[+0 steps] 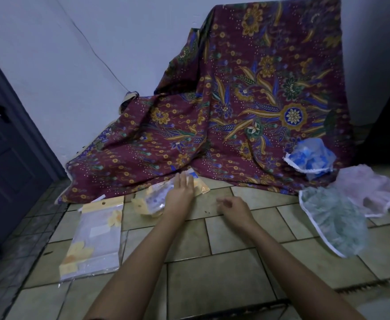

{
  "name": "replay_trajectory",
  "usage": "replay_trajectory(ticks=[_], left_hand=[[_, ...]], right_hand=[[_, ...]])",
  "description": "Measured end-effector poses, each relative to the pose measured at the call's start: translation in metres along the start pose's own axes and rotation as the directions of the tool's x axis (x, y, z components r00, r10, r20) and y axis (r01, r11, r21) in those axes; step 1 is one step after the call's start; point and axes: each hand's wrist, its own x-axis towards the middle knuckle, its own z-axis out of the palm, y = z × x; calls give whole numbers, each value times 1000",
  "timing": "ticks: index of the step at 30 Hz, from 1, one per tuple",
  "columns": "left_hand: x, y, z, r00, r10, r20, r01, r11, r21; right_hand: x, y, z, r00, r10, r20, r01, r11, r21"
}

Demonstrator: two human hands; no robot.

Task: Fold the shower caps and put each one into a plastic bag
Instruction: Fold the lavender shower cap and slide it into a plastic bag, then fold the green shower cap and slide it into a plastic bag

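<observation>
**Step in hand (judged): taking one bag from the heap.**

The left hand [180,192] lies on a loose heap of plastic bags [153,202] at the front hem of the patterned cloth [235,100]. Its fingers are straight and released, flat on the top bag. The right hand [234,207] hovers just in front of the hem, beside the left hand. Its fingers are loosely curled, and nothing is seen in them.

**Procedure.**
- The left hand should press lightly, since the film is slick and the bags are likely to slide over each other.
- The right hand should pinch one edge only and peel off a single bag.
- The person should find the bag's mouth before fetching a cap.

**Location of the work.**
- A blue shower cap [309,157] lies on the cloth's lower right corner.
- A green shower cap [332,220] lies on the tiled floor [212,273] just in front of that corner.
- A pink shower cap [372,192] lies beside the green one, to the right of the corner.
- None of the three is folded.
- A flat bag [97,234] lies in front of the cloth's left corner. It cannot be told whether this bag is already filled.

**Materials.**
- The caps are thin, translucent, crumpled film with a white gathered edge. They will probably spring open unless held flat.
- The bags are clear and glossy, with yellow flower print and a yellow header strip.
- The cloth is matte, woven, and draped in soft folds.
</observation>
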Motion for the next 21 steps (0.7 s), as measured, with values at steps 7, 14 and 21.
replay_trajectory(ticks=[7, 14, 21], left_hand=[[4, 22, 40, 994, -16, 110, 28, 994, -108], [-8, 20, 52, 994, 37, 99, -16, 979, -202], [-17, 28, 55, 994, 40, -101, -49, 995, -92]], right_hand=[[-9, 25, -2, 985, -170, 33, 166, 864, -475], [-19, 43, -5, 966, -190, 177, 260, 681, -684], [-39, 45, -22, 836, -513, -196, 129, 529, -839]])
